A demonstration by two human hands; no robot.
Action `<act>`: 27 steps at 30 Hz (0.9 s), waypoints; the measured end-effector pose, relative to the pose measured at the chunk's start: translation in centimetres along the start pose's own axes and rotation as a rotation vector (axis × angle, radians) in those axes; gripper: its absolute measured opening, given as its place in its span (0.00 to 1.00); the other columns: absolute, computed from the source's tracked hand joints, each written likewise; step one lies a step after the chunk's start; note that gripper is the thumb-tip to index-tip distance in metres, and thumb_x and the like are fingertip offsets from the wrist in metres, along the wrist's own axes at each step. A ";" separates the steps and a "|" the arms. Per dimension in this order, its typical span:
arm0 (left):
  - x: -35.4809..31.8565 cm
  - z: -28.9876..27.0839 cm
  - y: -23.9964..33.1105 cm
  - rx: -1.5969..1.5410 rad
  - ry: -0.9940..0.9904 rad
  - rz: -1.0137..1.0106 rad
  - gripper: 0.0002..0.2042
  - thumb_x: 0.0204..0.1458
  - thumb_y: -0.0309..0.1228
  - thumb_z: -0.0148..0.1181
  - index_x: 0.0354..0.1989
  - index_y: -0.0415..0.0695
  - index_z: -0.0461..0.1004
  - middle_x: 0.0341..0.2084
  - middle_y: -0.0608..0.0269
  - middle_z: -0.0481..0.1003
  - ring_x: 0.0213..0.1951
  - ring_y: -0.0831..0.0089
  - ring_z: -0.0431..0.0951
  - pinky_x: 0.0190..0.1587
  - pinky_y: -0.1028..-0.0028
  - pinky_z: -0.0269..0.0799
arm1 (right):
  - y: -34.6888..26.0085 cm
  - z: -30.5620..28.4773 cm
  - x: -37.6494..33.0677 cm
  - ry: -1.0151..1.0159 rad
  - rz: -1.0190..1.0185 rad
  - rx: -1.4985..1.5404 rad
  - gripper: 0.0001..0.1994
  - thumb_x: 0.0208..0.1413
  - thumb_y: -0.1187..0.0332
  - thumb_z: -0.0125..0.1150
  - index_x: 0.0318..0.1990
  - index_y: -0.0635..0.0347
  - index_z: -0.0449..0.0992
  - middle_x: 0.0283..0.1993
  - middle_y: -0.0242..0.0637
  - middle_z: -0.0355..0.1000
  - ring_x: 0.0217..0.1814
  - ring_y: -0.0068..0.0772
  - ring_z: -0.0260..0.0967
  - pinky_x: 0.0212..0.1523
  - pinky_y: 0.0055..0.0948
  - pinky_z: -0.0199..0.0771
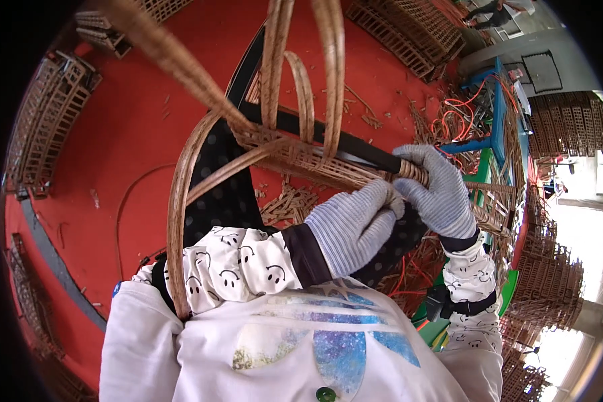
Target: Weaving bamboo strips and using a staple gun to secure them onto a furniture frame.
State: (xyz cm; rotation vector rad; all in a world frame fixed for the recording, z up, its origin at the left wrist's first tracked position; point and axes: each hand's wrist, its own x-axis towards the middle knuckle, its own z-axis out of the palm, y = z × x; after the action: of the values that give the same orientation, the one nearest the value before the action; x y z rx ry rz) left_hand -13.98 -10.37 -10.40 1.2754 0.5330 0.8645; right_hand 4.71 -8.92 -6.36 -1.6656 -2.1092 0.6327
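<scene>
A dark furniture frame with a band of brown rattan weaving (315,161) lies slanted across my lap. Long loose rattan strips (275,60) rise from the weave, and one arcs down past my left sleeve. My right hand (439,194), in a grey-striped knit glove, wraps its fingers and thumb around the strip-wound end of the frame bar (412,171). Close beside it, my left hand (352,228), gloved alike, is closed in a pinch on a rattan strip at the weave's near edge. The tips of its fingers are partly hidden.
Cut rattan pieces (295,204) litter the red floor (134,141). Stacked woven frames (47,124) stand left, with more stacks (409,33) behind and along the right. A blue-edged table (496,127) at the right bears orange tubing and scraps. Another person (492,13) is far off, top right.
</scene>
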 end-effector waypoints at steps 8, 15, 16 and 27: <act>6.4 -1.5 6.0 0.669 -0.204 0.031 0.03 0.43 0.22 0.48 0.28 0.42 0.65 0.19 0.70 0.64 0.22 0.85 0.62 0.29 0.82 0.61 | -0.2 1.9 -3.4 0.350 -0.159 -0.275 0.24 0.35 0.58 0.69 0.38 0.58 0.67 0.34 0.37 0.71 0.30 0.40 0.70 0.32 0.33 0.67; 11.1 -3.1 11.3 0.698 0.335 -0.067 0.05 0.50 0.22 0.48 0.35 0.44 0.66 0.13 0.75 0.60 0.12 0.85 0.56 0.15 0.86 0.52 | 0.9 3.4 -6.9 0.281 -0.350 -0.164 0.20 0.35 0.59 0.69 0.28 0.54 0.62 0.37 0.41 0.70 0.30 0.38 0.70 0.29 0.35 0.69; 9.7 -2.3 10.0 0.676 0.364 -0.050 0.06 0.50 0.22 0.48 0.36 0.44 0.66 0.14 0.74 0.61 0.12 0.84 0.56 0.15 0.86 0.53 | 1.2 3.5 -6.9 0.280 -0.368 -0.149 0.16 0.36 0.63 0.63 0.31 0.54 0.63 0.37 0.42 0.70 0.30 0.38 0.70 0.28 0.35 0.69; 4.5 -2.4 3.8 1.121 -0.596 0.440 0.15 0.29 0.39 0.59 0.30 0.50 0.74 0.28 0.65 0.69 0.28 0.68 0.71 0.25 0.73 0.67 | 2.3 3.0 -6.2 0.256 -0.369 -0.091 0.20 0.32 0.61 0.69 0.28 0.57 0.63 0.34 0.47 0.72 0.30 0.42 0.71 0.29 0.38 0.71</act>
State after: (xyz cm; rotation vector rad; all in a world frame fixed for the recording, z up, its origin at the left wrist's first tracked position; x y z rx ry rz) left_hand -14.14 -5.12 -6.78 2.6352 0.2239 0.4440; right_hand 6.26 -14.83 -10.24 -1.2690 -2.1971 0.2017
